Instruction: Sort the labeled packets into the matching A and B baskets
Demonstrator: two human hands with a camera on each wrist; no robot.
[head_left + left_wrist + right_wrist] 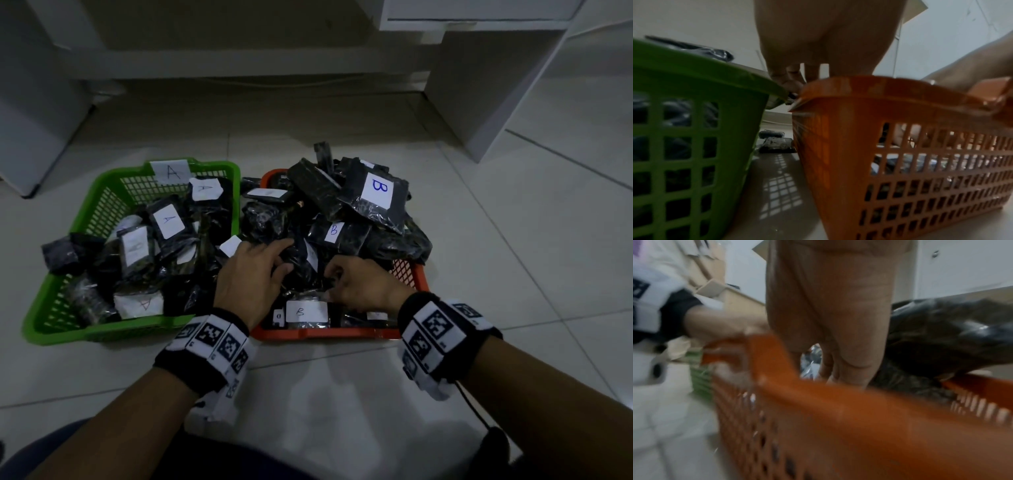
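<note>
In the head view, a green basket (54, 301) with an A tag and an orange basket (409, 274) are seen side by side on the floor (513, 240), probably so that both can be reached easily. Black packets (373, 192) with B labels are heaped in the orange basket, and A-labelled ones (166, 217) lie in the green one. The left hand (251, 274) is laid on the heap with loosely bent fingers; whether a packet is gripped cannot be told. The right hand (359, 284) is curled into the packets, seemingly pinching one, but it is not certain.

In the left wrist view, some packets (774, 142) are seen on the floor behind the gap between the baskets, not yet sorted, it is judged.

In the right wrist view, much is blurred; the fingers (838, 366) are pointed down into the orange basket.
</note>
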